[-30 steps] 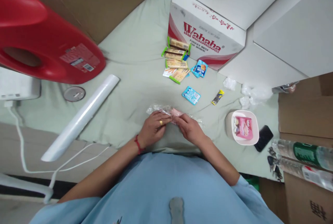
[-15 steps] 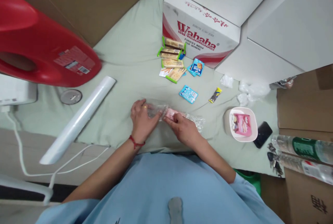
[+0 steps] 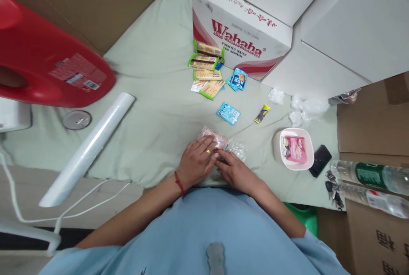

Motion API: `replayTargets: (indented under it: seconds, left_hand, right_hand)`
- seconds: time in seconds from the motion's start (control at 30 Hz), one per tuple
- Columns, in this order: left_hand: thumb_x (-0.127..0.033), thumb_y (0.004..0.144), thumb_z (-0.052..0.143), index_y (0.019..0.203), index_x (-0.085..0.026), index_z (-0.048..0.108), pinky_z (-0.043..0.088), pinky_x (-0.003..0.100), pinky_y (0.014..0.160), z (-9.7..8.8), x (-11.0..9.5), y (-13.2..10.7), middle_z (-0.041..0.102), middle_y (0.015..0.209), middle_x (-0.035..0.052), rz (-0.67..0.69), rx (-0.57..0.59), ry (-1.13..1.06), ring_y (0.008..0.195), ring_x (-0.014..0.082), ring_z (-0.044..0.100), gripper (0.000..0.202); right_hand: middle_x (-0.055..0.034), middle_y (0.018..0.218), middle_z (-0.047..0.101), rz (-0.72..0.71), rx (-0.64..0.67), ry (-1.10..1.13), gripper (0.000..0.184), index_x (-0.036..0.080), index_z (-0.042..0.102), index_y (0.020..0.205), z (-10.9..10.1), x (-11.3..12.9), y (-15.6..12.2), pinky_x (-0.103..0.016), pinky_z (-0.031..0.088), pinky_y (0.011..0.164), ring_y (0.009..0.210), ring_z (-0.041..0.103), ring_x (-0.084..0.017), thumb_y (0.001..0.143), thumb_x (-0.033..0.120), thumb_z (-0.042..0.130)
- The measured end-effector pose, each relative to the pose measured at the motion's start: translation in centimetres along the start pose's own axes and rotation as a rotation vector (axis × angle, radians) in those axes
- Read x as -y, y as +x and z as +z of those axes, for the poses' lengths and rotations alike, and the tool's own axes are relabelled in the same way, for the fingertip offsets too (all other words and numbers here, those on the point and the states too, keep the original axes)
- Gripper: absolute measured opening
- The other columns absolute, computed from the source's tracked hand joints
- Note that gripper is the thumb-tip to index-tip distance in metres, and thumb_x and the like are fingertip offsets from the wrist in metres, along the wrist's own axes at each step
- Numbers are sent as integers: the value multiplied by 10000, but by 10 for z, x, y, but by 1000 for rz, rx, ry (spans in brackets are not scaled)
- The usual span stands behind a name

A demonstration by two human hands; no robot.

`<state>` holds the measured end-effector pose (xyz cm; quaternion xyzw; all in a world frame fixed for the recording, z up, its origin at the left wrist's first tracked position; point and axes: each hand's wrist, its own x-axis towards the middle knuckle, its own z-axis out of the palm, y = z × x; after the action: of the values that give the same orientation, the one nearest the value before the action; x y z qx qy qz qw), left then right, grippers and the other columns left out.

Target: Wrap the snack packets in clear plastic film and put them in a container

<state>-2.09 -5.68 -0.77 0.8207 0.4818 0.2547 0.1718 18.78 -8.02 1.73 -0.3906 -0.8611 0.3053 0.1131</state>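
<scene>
Both hands work close to my body on a clear plastic wrap folded round a pink snack packet. My left hand, with a gold ring and a red wrist string, lies over the bundle's left part with its fingers curled onto it. My right hand presses on the wrap's near side, fingers bent against it. The bundle rests on a pale green cloth.
A roll of clear film lies left. Biscuit packets, blue sachets and a small dark bar lie before a Wahaha box. A white bowl holds a pink packet beside a phone. Red jug far left; bottles right.
The stretched-out wrap has been gathered into a tighter bundle. My left hand slid right, from the wrap's left end onto the packet; both hands came closer together.
</scene>
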Motion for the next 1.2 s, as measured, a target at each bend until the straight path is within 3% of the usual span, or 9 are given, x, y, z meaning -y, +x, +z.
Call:
replayTargets:
  seconds: [0.1,0.2,0.3,0.37,0.5,0.6,0.73,0.97,1.2]
  left_hand:
    - [-223,1018,500,1510,-174,570,435,441,1165,6,6,-12,581,1580,145,73,44,95,1474,281,531,500]
    - [-138,990,470,1602,-154,468,382,445,1225,12,6,-17,481,1658,145,105,48,175,1532,281,470,613]
    - [-126,992,454,1619,-117,435,360,457,1252,17,4,-17,452,1667,165,120,33,222,1542,295,460,628]
    - [-124,995,446,1627,-108,420,359,464,1259,19,4,-16,439,1672,171,123,39,221,1548,301,453,632]
    - [-119,1006,430,1651,-113,375,368,477,1262,20,6,-18,414,1684,171,132,49,207,1557,302,440,648]
    - [-112,1011,423,1645,-91,379,368,479,1268,20,8,-21,402,1685,186,152,47,224,1569,304,421,636]
    - [-112,1015,410,1609,-78,442,371,474,1272,19,7,-21,420,1678,187,182,76,263,1584,304,394,595]
    - [-119,997,451,1340,-57,697,425,520,1245,14,7,-21,669,1454,209,185,99,212,1488,342,521,427]
    - [-135,917,531,1336,-172,688,444,591,1217,-6,24,-53,689,1419,152,100,-30,-66,1435,328,541,448]
  right_hand:
    - [-121,1278,730,86,-55,191,246,229,737,1198,-7,-3,-25,-438,574,1015,1136,678,-246,1052,262,542]
    - [-90,1021,742,460,-414,202,303,228,722,1131,-10,-15,-30,-403,594,878,929,692,-228,1091,369,458]
    - [-170,1179,672,693,-632,-36,405,184,675,1261,-12,-32,-21,-518,548,983,1101,619,-307,1033,491,541]
    - [-227,1332,606,680,-550,-135,452,164,672,1264,-12,-39,-16,-606,475,1085,1269,528,-368,952,491,661]
    - [-200,1434,583,582,-367,-96,128,198,681,986,-18,-35,-17,-571,456,1124,1326,517,-345,910,296,649]
    - [-100,1053,720,621,-289,124,104,225,616,944,-37,-24,-12,-410,567,870,939,671,-240,941,320,574]
    - [59,623,572,654,-268,352,210,247,527,858,-59,-13,26,-257,438,577,552,539,-149,958,424,580]
    - [-62,898,725,612,-155,-144,113,213,651,1015,-25,10,123,-288,439,696,791,661,-201,1016,257,546]
    - [-148,1185,642,478,-76,-282,388,179,623,1215,-1,31,121,-359,536,789,998,651,-269,1088,517,479]
